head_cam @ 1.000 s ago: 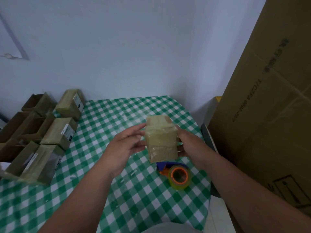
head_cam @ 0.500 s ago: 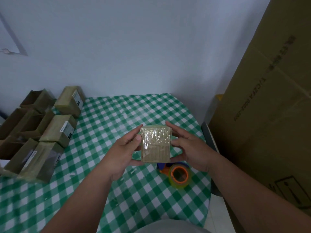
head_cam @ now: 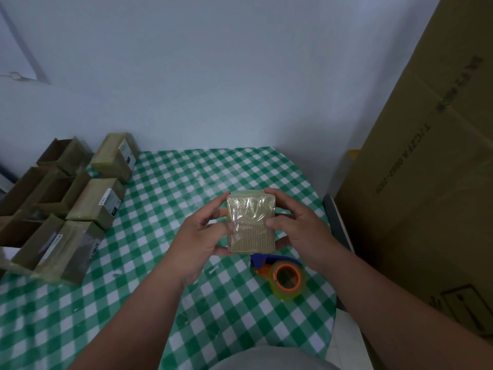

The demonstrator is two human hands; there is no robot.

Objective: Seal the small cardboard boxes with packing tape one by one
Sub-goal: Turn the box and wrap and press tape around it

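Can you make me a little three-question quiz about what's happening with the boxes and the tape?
1. True or false: the small box is lying on the checked tablecloth.
2. Where is the tape dispenser? A) in the left hand B) on the table below the right hand C) on the big carton
3. Fill in: the boxes at the table's left side include some that are closed and some that are ____.

Key:
1. False; both hands hold it up above the table.
2. B
3. open
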